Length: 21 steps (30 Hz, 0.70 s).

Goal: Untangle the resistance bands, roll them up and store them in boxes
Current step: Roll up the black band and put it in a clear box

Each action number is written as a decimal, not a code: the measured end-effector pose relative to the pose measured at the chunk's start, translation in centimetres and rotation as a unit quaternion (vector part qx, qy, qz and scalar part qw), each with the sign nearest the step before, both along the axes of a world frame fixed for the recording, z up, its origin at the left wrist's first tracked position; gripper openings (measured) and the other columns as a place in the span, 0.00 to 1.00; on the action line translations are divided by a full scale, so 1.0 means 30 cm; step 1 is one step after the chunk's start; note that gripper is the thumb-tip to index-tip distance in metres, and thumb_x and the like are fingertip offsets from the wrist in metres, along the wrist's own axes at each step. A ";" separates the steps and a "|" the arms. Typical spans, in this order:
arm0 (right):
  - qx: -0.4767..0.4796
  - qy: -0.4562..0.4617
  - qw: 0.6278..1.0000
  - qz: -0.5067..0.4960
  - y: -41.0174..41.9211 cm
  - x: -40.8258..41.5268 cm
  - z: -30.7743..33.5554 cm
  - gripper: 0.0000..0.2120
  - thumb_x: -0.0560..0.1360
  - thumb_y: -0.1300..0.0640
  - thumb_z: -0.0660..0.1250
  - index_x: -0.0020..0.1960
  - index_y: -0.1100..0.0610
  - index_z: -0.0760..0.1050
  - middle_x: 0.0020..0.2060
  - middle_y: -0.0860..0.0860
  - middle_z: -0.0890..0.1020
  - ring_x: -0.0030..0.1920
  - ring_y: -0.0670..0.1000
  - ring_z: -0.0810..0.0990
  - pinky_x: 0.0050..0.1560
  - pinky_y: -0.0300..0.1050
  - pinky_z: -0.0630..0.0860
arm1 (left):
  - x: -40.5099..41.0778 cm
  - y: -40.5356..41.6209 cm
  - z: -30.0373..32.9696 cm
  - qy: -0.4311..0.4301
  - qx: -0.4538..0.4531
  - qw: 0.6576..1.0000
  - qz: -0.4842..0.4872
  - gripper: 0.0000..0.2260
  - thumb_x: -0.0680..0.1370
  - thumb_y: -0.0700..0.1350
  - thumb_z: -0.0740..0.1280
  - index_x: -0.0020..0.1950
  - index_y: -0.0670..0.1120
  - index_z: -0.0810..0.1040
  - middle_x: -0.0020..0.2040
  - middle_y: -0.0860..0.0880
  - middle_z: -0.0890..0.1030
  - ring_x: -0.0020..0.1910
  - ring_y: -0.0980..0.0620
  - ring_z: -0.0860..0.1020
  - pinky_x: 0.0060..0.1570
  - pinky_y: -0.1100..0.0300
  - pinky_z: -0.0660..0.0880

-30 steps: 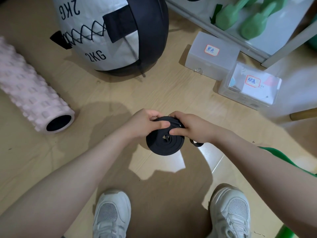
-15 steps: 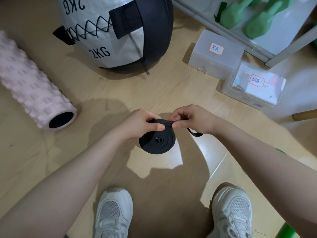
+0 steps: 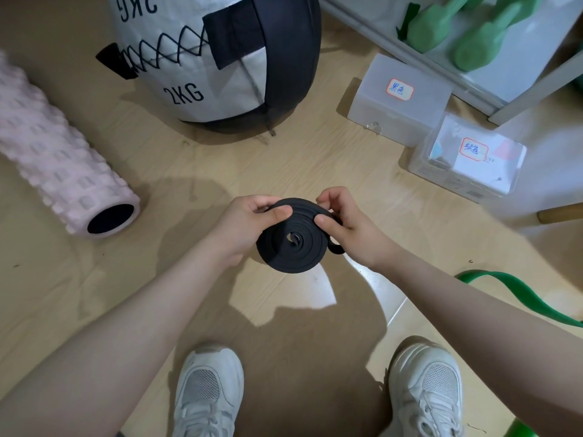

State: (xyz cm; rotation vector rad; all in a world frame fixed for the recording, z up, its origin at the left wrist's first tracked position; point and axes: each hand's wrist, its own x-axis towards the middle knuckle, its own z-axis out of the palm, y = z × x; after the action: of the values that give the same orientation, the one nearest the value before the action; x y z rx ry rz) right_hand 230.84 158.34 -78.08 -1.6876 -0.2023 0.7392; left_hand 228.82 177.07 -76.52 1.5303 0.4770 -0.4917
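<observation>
A home workout corner is showing here: a 2KG medicine ball (image 3: 202,58) and foam roller (image 3: 56,165) are lying on wood-look flooring (image 3: 315,165), and green dumbbells (image 3: 473,29) are sitting on a low shelf (image 3: 520,77).

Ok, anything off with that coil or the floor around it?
A short tail sticks out of the black band coil by the right hand. A green band lies loose on the floor, unrolled. Both boxes look shut.

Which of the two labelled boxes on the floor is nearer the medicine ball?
The frosted box, lid closed, nothing visible through it. It sits between the medicine ball and the clear box, which shows contents inside and lies further right.
</observation>
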 end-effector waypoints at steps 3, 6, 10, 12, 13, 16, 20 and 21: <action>-0.010 -0.014 1.000 0.015 -0.010 0.004 0.004 0.11 0.76 0.62 0.64 0.49 0.48 0.65 0.45 0.54 0.73 0.36 0.45 0.71 0.34 0.32 0.67 | -0.005 -0.012 -0.008 0.005 0.000 1.000 0.026 0.05 0.75 0.39 0.67 0.46 0.48 0.80 0.40 0.52 0.82 0.35 0.63 0.80 0.34 0.72 0.74; -0.033 -0.009 0.999 0.024 -0.028 0.012 0.003 0.13 0.75 0.62 0.67 0.51 0.48 0.67 0.44 0.52 0.76 0.34 0.47 0.72 0.32 0.32 0.68 | -0.010 -0.026 -0.019 0.003 -0.008 0.999 0.047 0.04 0.76 0.39 0.66 0.47 0.45 0.80 0.37 0.55 0.83 0.35 0.62 0.80 0.35 0.71 0.74; -0.028 0.006 0.999 0.026 -0.049 0.028 0.000 0.12 0.76 0.64 0.65 0.50 0.48 0.70 0.44 0.57 0.77 0.27 0.42 0.69 0.30 0.34 0.66 | -0.002 -0.041 -0.031 0.011 0.036 0.999 -0.003 0.03 0.76 0.42 0.66 0.47 0.47 0.79 0.40 0.53 0.82 0.37 0.58 0.80 0.38 0.68 0.73; -0.024 0.007 0.999 0.037 -0.064 0.051 0.012 0.11 0.76 0.65 0.64 0.49 0.49 0.71 0.46 0.61 0.78 0.28 0.42 0.71 0.29 0.33 0.66 | 0.012 -0.034 -0.030 0.027 0.067 0.996 -0.060 0.08 0.76 0.44 0.67 0.54 0.47 0.76 0.43 0.50 0.81 0.41 0.55 0.79 0.42 0.64 0.73; -0.032 -0.005 0.998 0.052 -0.071 0.064 0.021 0.10 0.76 0.64 0.64 0.49 0.50 0.71 0.47 0.61 0.79 0.31 0.43 0.73 0.31 0.34 0.68 | 0.021 -0.027 -0.028 0.025 0.084 0.992 -0.091 0.10 0.75 0.44 0.68 0.56 0.50 0.75 0.45 0.49 0.81 0.44 0.54 0.79 0.46 0.61 0.73; -0.086 -0.070 0.985 0.130 -0.071 0.085 0.037 0.09 0.75 0.63 0.66 0.52 0.52 0.74 0.48 0.56 0.81 0.44 0.52 0.79 0.45 0.43 0.75 | 0.048 -0.016 -0.004 -0.018 0.126 0.972 -0.195 0.14 0.72 0.40 0.71 0.52 0.55 0.74 0.46 0.53 0.79 0.46 0.54 0.78 0.54 0.57 0.73; -0.117 -0.100 0.973 0.170 -0.036 0.075 0.049 0.12 0.74 0.62 0.67 0.56 0.53 0.74 0.47 0.48 0.81 0.43 0.43 0.77 0.47 0.35 0.73 | 0.042 -0.036 0.010 -0.034 0.051 0.967 -0.249 0.14 0.69 0.39 0.73 0.48 0.56 0.76 0.49 0.49 0.82 0.47 0.52 0.80 0.55 0.52 0.75; -0.118 -0.096 0.975 0.165 -0.032 0.076 0.053 0.12 0.74 0.62 0.68 0.55 0.51 0.73 0.45 0.47 0.80 0.41 0.40 0.77 0.45 0.33 0.72 | 0.038 -0.036 0.008 -0.036 0.052 0.969 -0.237 0.14 0.68 0.42 0.73 0.47 0.58 0.76 0.49 0.50 0.83 0.47 0.50 0.81 0.55 0.51 0.76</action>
State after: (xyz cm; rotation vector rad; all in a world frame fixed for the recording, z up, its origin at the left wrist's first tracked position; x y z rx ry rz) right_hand 233.12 157.39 -76.49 -1.9798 -0.5600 0.8692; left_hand 229.95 175.99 -76.29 1.7628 0.0730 -0.7857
